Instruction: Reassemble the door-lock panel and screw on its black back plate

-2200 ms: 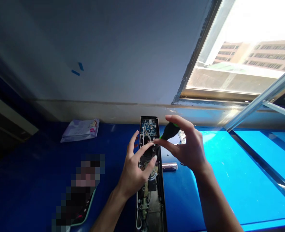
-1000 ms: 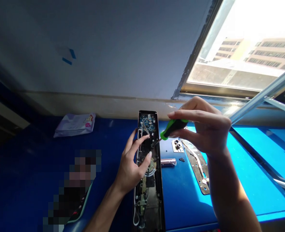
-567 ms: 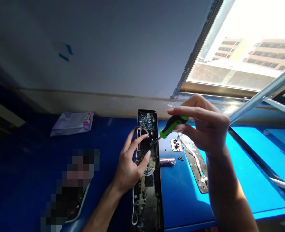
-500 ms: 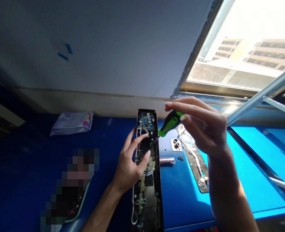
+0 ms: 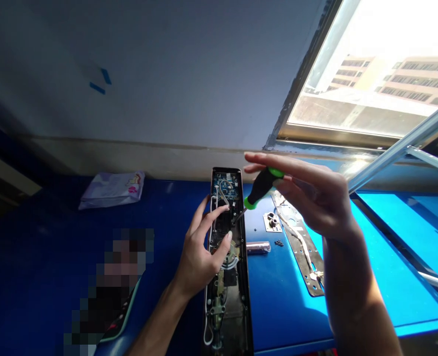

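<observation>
A long black housing [image 5: 237, 304] lies open on the blue table, showing a blue circuit board [image 5: 224, 192], white wires and metal mechanism parts. My left hand [image 5: 200, 247] rests across it with fingers spread, thumb and fingertips over the inside. A green and black screwdriver [image 5: 260, 189] slants down into the housing, held by my right hand [image 5: 311, 195] between the thumb and outstretched fingers. Its tip meets the inside near the right wall, just beyond my left thumb; whether a screw sits under it, I cannot make out.
Right of the housing lie a square metal plate [image 5: 272, 222], several small dark screws [image 5: 279, 243], a wrapped cylinder [image 5: 259, 247] and a long perforated plate [image 5: 302, 252] with a white cable. A purple packet [image 5: 112, 190] lies left. Metal tubing [image 5: 400, 143] crosses before the window.
My right fingers have shifted left over the top of the screwdriver, and its handle has turned, showing more black. The left hand stays in place on the housing.
</observation>
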{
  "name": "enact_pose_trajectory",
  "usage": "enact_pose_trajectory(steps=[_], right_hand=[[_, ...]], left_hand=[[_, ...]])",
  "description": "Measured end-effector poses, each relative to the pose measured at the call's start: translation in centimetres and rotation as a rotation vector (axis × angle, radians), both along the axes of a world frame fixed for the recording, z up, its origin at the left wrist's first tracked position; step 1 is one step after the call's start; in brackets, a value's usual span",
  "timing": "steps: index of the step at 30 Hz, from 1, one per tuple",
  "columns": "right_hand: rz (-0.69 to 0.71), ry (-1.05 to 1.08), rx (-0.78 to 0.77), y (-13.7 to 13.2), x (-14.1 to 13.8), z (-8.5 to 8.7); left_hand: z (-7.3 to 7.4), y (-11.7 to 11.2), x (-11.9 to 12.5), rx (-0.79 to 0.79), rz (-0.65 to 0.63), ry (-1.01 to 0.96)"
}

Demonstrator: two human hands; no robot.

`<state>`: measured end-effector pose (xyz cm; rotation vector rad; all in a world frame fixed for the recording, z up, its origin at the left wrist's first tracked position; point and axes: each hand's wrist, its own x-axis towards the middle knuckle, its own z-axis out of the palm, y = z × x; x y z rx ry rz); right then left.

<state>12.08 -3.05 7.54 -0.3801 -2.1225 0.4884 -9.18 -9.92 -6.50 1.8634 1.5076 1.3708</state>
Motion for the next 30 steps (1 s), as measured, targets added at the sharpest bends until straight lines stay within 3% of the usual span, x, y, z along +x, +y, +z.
enact_pose_trajectory(steps=[7,11,13,18,20,24,26,30], right_hand=[[-0.127,0.098,0.216,0.6,-0.1,-0.2],[-0.019,-0.019,-0.002,-0.2,-0.3,0.0],[0.018,-0.010,-0.023,-0.2,-0.3,0.0],[-0.146,0.083,0.204,0.4,-0.5,-0.3],[-0.141,0.049,0.135,0.2,-0.5,-0.2],[0.039,-0.008,-0.114,-0.5,-0.6,-0.1],[0.030,0.025,-0.027,-0.4,-0.8,-0.3],[-0.153,0.091,0.202,-0.1,-1.4,-0.6]], left_hand=[[0.2,0.0,0.0,0.009,0.002,0.001],[0.1,0.0,0.1,0.007,-0.002,-0.002],[0.1,0.0,0.1,0.005,-0.003,-0.003],[0.0,0.0,0.0,0.002,0.010,-0.001],[0.0,0.0,0.0,0.000,0.009,-0.003],[-0.1,0.1,0.0,-0.001,0.005,-0.018],[-0.2,0.1,0.0,0.004,0.006,-0.023],[-0.4,0.1,0.0,0.010,0.008,-0.023]])
